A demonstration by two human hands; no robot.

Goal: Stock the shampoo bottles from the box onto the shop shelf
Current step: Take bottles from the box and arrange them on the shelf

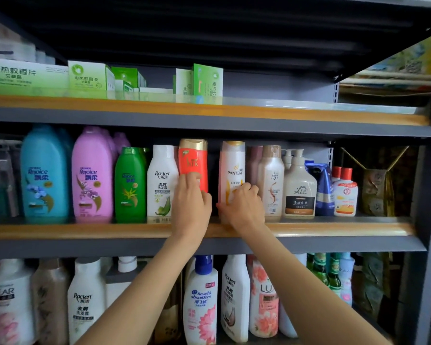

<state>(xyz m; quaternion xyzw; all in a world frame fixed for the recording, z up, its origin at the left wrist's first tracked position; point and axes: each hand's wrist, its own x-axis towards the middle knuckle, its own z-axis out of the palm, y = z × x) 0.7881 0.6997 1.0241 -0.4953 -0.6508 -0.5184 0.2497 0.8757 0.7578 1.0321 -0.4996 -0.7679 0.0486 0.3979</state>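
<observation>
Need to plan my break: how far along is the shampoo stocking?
The middle shelf already looks nearly full. In hand: left hand grips the red bottle, right hand grips the Pantene bottle, a dark gap between them. The box is out of view, so what remains is unclear.

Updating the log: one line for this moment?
left hand grips red bottle | right hand grips Pantene bottle | both upright, middle shelf

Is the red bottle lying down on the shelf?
No, the red bottle stands upright on the middle shelf, with the left hand gripping its lower part.
</observation>
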